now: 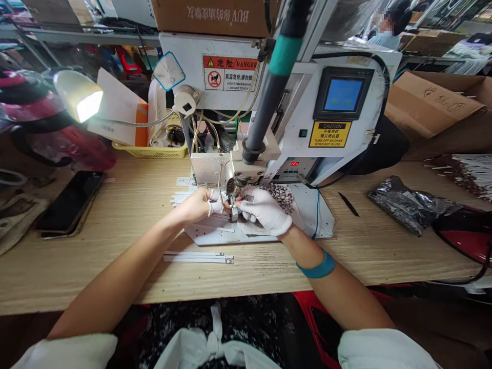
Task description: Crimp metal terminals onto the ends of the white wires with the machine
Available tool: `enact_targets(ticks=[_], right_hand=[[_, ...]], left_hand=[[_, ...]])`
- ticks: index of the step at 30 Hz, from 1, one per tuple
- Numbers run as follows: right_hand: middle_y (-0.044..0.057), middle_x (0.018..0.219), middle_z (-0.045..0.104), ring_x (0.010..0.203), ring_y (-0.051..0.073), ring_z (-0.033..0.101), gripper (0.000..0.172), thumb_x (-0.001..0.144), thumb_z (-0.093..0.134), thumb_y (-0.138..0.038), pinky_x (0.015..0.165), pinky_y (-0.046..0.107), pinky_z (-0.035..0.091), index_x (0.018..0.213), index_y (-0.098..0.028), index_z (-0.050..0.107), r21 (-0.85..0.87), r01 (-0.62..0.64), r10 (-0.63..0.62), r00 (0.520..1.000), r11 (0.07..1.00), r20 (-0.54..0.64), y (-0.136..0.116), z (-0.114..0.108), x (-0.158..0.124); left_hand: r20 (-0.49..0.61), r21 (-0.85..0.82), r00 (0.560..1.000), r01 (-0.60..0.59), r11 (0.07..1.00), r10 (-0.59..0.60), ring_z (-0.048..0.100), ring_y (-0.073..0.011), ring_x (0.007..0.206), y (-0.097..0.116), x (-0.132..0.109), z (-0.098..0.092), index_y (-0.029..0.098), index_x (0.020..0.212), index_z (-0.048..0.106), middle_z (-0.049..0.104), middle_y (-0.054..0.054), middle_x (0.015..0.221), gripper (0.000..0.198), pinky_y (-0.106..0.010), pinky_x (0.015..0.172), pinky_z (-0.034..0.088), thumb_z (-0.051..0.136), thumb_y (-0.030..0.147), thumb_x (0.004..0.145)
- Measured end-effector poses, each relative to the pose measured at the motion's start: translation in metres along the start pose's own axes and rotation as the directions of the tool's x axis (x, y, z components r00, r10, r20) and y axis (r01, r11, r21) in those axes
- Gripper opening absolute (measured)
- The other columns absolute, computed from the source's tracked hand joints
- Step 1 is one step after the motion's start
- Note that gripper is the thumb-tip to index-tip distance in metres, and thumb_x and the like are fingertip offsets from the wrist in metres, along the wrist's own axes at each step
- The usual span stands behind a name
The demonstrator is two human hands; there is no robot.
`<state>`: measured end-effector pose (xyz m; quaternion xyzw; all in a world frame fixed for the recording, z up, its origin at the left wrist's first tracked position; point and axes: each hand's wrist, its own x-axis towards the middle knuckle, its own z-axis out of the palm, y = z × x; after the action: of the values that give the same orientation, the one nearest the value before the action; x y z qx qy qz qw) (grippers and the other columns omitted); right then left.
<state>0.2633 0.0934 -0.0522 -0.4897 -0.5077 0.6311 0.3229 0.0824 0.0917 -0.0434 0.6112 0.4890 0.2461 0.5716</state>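
Observation:
My left hand [203, 203], with white coverings on some fingers, is pinched just left of the machine's working head [235, 192]. On the other side, my right hand [264, 209], in a white glove, has thumb and fingers pressed together close against the head. Whatever lies between the fingertips is too small and too covered to make out. White strips [215, 223] lie on the machine's white base plate [203, 238], below my left hand. Behind my right hand is a heap of small white-and-brown pieces [282, 197]. A few more strips [198, 258] with dark-marked ends rest on the table in front.
A lit lamp [79, 97] leans in at left, above a phone [71, 202]. A yellow basket [154, 151] stands behind. To the right lie a dark pointed tool [349, 204], a plastic-wrapped packet [409, 202] and bundled strips [467, 171] near a cardboard box [434, 102].

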Motion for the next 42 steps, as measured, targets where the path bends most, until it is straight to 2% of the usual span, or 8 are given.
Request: enact_targets(ticks=[9,15,19,25,29,35,42], right_hand=[[-0.006,0.059,0.050,0.039,0.003,0.038,0.024,0.063,0.066,-0.028,0.030,0.015,0.024,0.078,-0.017,0.052,0.007,0.044,-0.044,0.998,0.999,0.033,0.004,-0.002,0.000],[-0.007,0.058,0.050,0.038,0.003,0.039,0.025,0.063,0.066,-0.027,0.031,0.015,0.024,0.079,-0.017,0.050,0.016,0.033,-0.033,0.999,0.999,0.030,0.002,-0.001,-0.002],[-0.007,0.061,0.050,0.038,0.003,0.039,0.031,0.060,0.069,-0.029,0.030,0.016,0.024,0.079,-0.018,0.047,0.037,0.048,-0.048,0.999,0.998,0.006,0.004,-0.002,-0.002],[-0.008,0.057,0.048,0.040,0.004,0.041,0.024,0.067,0.065,-0.027,0.035,0.015,0.028,0.074,-0.019,0.043,-0.033,0.176,-0.177,0.984,0.984,-0.014,0.010,-0.003,-0.002],[-0.008,0.054,0.047,0.041,0.005,0.043,0.022,0.069,0.063,-0.028,0.037,0.016,0.029,0.074,-0.020,0.043,-0.081,0.215,-0.218,0.976,0.973,-0.022,0.011,-0.002,-0.003],[-0.007,0.057,0.048,0.042,0.006,0.044,0.020,0.070,0.062,-0.027,0.036,0.016,0.028,0.076,-0.020,0.044,-0.091,0.187,-0.188,0.982,0.978,-0.003,0.006,-0.006,-0.003],[-0.007,0.058,0.049,0.042,0.006,0.043,0.022,0.069,0.063,-0.028,0.032,0.015,0.028,0.079,-0.019,0.045,-0.066,0.149,-0.148,0.989,0.987,0.024,0.006,-0.009,-0.001]], left_hand=[[0.021,-0.025,0.999,-0.027,0.999,0.027,0.050,-0.0117,0.061,-0.001,0.001,0.000,0.014,0.059,0.062,0.063,0.000,0.062,0.018,-0.024,0.061,0.036,0.064,0.031,0.057],[0.045,0.000,0.999,-0.024,1.000,0.024,0.050,-0.0119,0.060,-0.003,0.002,-0.002,0.014,0.061,0.065,0.063,0.000,0.062,0.019,-0.024,0.061,0.036,0.063,0.033,0.058],[0.049,0.011,0.998,-0.046,0.999,0.045,0.050,-0.0121,0.061,-0.006,0.002,-0.003,0.014,0.061,0.063,0.062,0.000,0.063,0.018,-0.023,0.060,0.036,0.061,0.033,0.059],[0.037,0.051,0.993,-0.110,0.993,0.108,0.040,-0.0092,0.055,-0.005,-0.001,-0.003,0.014,0.056,0.056,0.049,0.004,0.055,0.022,-0.021,0.055,0.032,0.063,0.034,0.062],[0.024,0.083,0.991,-0.133,0.988,0.131,0.039,-0.0093,0.057,-0.001,-0.003,-0.002,0.014,0.055,0.053,0.049,0.003,0.058,0.025,-0.021,0.055,0.033,0.062,0.036,0.064],[-0.007,0.138,0.996,-0.088,0.986,0.090,0.032,-0.0080,0.054,0.001,-0.006,0.000,0.015,0.052,0.046,0.039,0.005,0.054,0.031,-0.021,0.052,0.027,0.060,0.038,0.066],[-0.011,0.087,0.998,-0.057,0.995,0.058,0.032,-0.0080,0.053,0.005,-0.008,0.000,0.015,0.054,0.048,0.039,0.004,0.054,0.031,-0.021,0.051,0.026,0.060,0.041,0.065]])
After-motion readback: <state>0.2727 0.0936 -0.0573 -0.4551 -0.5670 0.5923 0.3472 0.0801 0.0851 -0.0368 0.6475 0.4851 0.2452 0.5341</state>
